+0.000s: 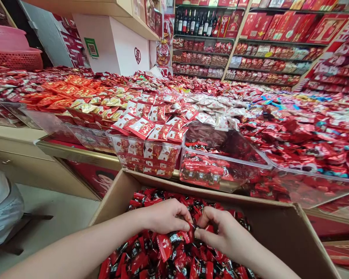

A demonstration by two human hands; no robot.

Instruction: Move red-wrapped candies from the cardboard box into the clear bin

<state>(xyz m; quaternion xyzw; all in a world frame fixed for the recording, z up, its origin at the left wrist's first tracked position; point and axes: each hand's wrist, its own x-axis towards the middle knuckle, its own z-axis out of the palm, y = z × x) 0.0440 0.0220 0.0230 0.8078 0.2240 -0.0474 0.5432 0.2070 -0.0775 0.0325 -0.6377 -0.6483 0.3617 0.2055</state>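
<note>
A cardboard box [273,228] in front of me holds a heap of wrapped candies [139,248] in red and black wrappers. My left hand [173,217] is over the heap, its thumb and fingers closed on a red wrapped candy [191,233]. Close against it, my right hand [219,228] pinches at the other side of that candy, thumb and forefinger bent together. The fingertips partly hide what lies between them.
Behind the box stand clear plastic bins, one piled with red-and-white packets [147,128], another partly filled bin [227,162] with red candies. A seated person's leg [2,209] shows at left. Stacked pink baskets [14,50] and shelves with bottles [196,23] stand farther back.
</note>
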